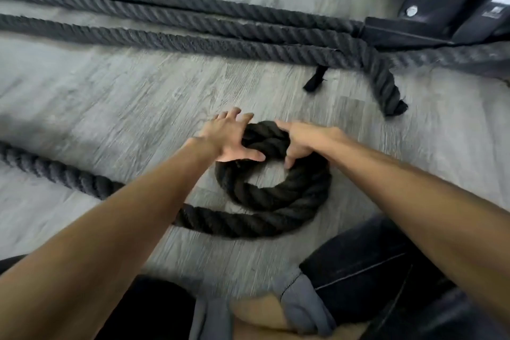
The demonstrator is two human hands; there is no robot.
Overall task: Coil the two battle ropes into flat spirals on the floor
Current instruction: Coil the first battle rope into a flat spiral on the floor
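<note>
1. First spiral barely begun: the near rope makes roughly one loose turn on the floor, its tail running off left. The far ropes lie straight, uncoiled.
2. Next, I judge: tighten the open centre, then feed the tail round flat.
3. Left hand presses the loop's far side, fingers splayed and released. Right hand grasps the rope beside it, thumb inside the ring.

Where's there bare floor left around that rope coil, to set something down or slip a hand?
Widest bare floor lies between the coil and the straight ropes along the top. The coil's centre is bare too. Crowded: near side, by the trailing rope and leg.
</note>
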